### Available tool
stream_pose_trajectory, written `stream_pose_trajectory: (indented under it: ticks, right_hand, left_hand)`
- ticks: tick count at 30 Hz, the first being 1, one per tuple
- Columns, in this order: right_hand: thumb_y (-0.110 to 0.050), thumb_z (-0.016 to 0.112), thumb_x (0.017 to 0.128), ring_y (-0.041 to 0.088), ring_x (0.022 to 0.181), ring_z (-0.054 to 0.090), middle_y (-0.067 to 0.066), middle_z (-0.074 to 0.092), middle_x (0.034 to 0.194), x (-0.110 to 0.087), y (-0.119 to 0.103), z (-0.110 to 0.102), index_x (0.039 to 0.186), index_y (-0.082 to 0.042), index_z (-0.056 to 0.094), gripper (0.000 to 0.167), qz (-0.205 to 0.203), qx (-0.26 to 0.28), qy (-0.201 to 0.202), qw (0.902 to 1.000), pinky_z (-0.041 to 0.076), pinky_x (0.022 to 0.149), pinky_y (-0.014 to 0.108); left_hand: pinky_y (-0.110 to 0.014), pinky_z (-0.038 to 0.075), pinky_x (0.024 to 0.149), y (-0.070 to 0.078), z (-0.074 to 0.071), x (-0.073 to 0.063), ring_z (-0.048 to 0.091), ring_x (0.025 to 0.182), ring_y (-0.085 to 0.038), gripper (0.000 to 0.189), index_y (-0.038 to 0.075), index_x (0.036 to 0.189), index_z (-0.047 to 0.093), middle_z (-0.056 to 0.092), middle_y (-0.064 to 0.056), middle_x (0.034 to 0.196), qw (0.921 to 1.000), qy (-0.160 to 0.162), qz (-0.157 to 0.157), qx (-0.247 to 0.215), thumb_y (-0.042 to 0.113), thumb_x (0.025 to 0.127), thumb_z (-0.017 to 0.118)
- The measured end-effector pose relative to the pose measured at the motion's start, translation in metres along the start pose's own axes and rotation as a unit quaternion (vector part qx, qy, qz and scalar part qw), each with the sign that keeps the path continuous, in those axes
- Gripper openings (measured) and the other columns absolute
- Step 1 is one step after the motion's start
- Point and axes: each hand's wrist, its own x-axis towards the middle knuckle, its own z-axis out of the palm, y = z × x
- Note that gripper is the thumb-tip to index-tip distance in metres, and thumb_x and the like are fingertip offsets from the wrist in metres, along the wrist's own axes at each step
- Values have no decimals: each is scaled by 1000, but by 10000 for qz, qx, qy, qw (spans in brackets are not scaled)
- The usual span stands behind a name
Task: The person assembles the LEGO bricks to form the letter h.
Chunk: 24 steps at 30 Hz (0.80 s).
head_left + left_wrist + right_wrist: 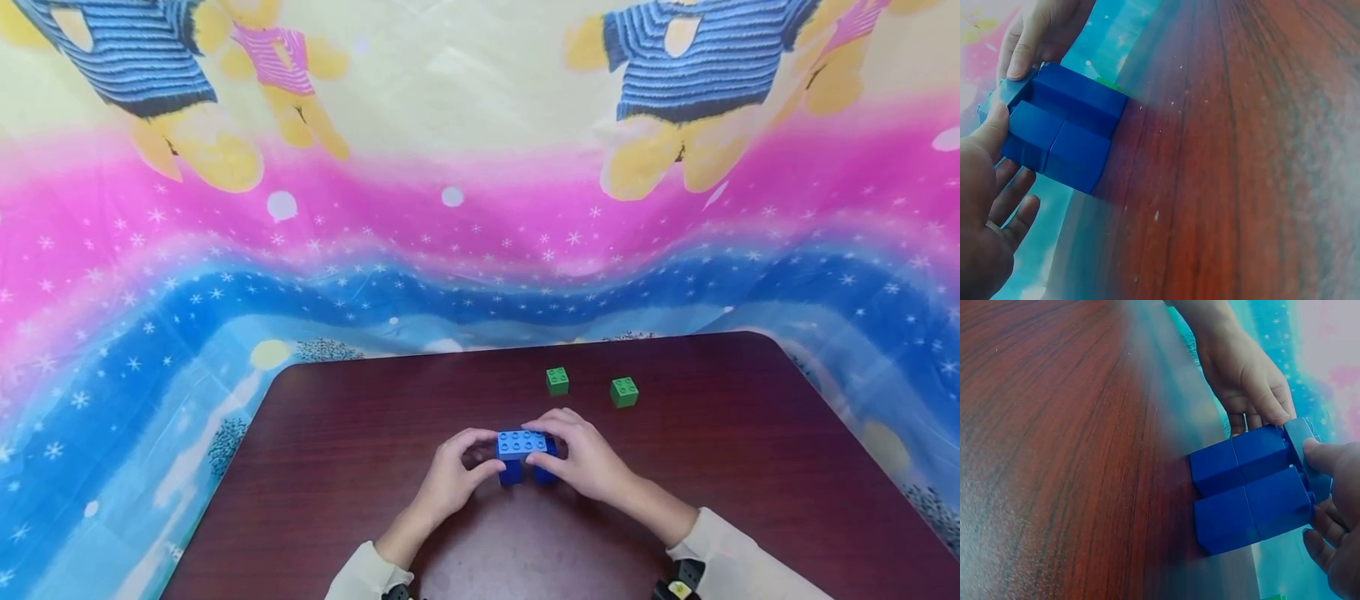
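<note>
left grip (452, 477) and right grip (588, 457) clamped a light blue brick (522, 444) across two stacked dark blue columns (1282, 505), seemingly not fully seated; two green bricks (557, 382) (624, 392) stood unattached, far right.

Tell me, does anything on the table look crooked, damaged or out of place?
The light blue brick seems not fully seated: in the right wrist view, studs show between it and the dark blue columns. Nothing looks damaged.
</note>
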Motion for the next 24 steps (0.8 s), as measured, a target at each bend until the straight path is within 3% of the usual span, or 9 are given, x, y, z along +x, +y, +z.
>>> stream_pose_trajectory:
  ticks: [6, 15, 24]
  right_hand:
    - [-26, 83, 86, 9, 100, 58, -9, 67, 112, 0, 0, -1, 126, -14, 72, 43, 27, 65, -91, 9999, 57, 85, 32]
    - [-29, 82, 88, 9, 98, 57, -9, 66, 112, 1, 0, -2, 127, -14, 72, 43, -77, 69, -140, 9998, 56, 80, 30]
    - [-30, 81, 89, 9, 101, 57, -9, 66, 112, 1, 3, -2, 128, -14, 71, 44, -122, 57, -158, 9998, 56, 83, 31]
  left_hand:
    - [-30, 60, 80, 0, 1, 0, 72, 92, -22, 37, 7, 121, 70, 71, -8, 111, 9999, -5, -148, -43, 14, 86, 81]
    - [-34, 61, 79, -2, 4, 4, 72, 91, -26, 37, 7, 118, 70, 73, -9, 105, 9999, 9, -59, -161, 12, 83, 82]
    - [-38, 61, 80, 1, 6, 5, 71, 92, -24, 36, 11, 119, 70, 72, -5, 107, 9992, -4, -11, -394, 14, 85, 82]
